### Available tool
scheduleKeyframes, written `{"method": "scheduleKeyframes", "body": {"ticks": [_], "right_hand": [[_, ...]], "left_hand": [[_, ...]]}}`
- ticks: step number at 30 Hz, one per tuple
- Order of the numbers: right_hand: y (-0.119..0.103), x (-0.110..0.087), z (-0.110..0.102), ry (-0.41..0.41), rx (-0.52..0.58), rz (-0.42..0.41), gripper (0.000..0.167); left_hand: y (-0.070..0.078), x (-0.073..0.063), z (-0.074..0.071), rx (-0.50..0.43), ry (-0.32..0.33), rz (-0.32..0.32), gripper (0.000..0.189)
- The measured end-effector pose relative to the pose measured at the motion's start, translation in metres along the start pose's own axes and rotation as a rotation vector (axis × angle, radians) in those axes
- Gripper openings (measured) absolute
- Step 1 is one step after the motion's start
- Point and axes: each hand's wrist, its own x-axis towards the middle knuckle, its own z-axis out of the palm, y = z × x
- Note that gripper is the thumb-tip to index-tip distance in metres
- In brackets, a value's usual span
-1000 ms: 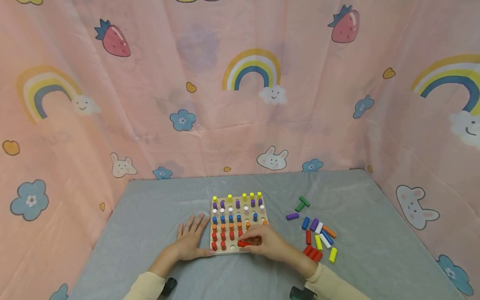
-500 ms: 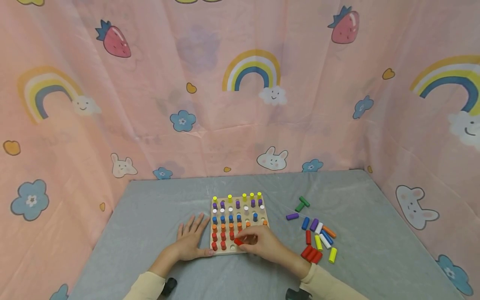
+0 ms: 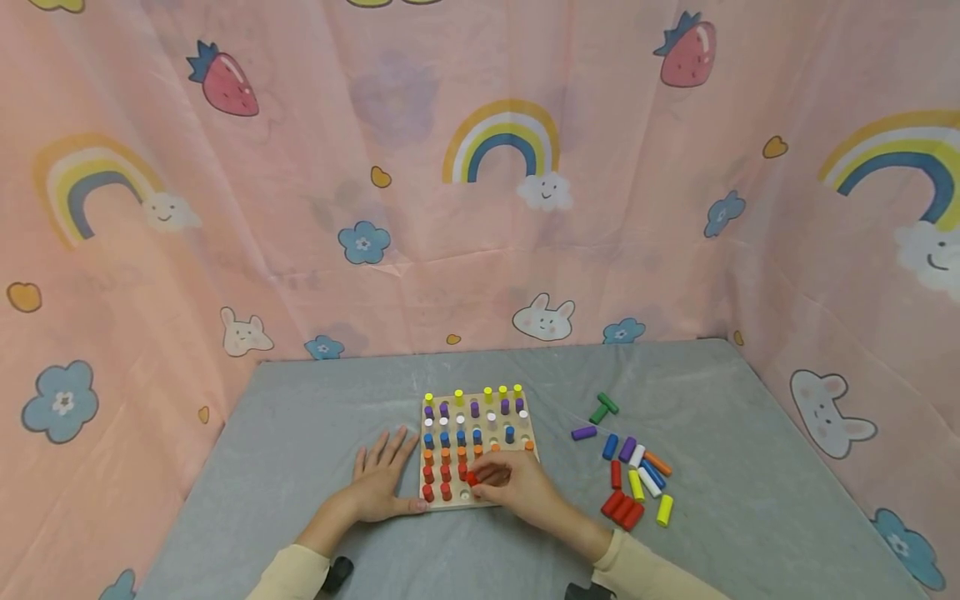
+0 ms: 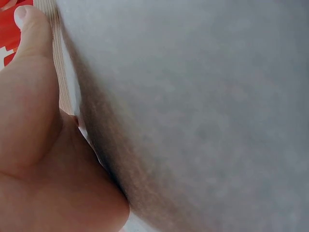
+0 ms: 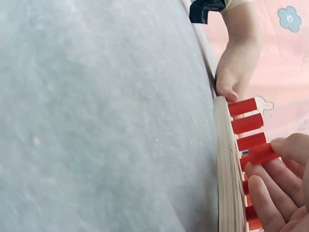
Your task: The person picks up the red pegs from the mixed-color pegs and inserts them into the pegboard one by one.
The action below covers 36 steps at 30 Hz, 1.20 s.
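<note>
My left hand (image 3: 377, 486) lies on the cloth with fingers spread, its thumb at the near left corner of a wooden pegboard (image 3: 450, 507). In the left wrist view that thumb (image 4: 36, 36) presses along the board's edge. My right hand (image 3: 525, 490) pinches a red peg (image 5: 263, 153) between thumb and fingertips, tilted over the front rows. Beneath it, a bare hole (image 3: 465, 495) shows in the front row beside two upright red pegs (image 3: 446, 492). Farther back stand rows of orange, blue, white, purple and yellow pegs (image 3: 488, 392). The right hand hides the board's near right part.
Loose pegs lie right of the board: red pegs (image 3: 623, 509), yellow pegs (image 3: 664, 510), white, blue, orange and purple ones, with green pegs (image 3: 598, 414) farthest back. A grey cloth (image 3: 315, 417) covers the table; a pink patterned curtain (image 3: 450, 275) surrounds it.
My right hand has shifted slightly left, and the red peg has turned in its fingers from lying sideways to pointing more end-on. My left hand has stayed in place.
</note>
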Motion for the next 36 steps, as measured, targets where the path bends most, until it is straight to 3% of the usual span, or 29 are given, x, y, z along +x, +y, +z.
{"method": "scheduleKeyframes", "body": {"ticks": [11,21,36], "right_hand": [[0.006,0.001,0.013,0.036,0.086,-0.017,0.017],[-0.009,-0.003,0.018,0.057,0.072,0.019,0.017],[0.003,0.0,0.02,0.056,0.092,0.012,0.015]], "left_hand": [[0.0,0.002,0.001,0.015,-0.01,-0.007,0.117],[-0.002,0.001,0.002,0.025,0.007,0.001,0.116],[-0.002,0.001,0.002,0.016,0.004,0.0,0.115]]}}
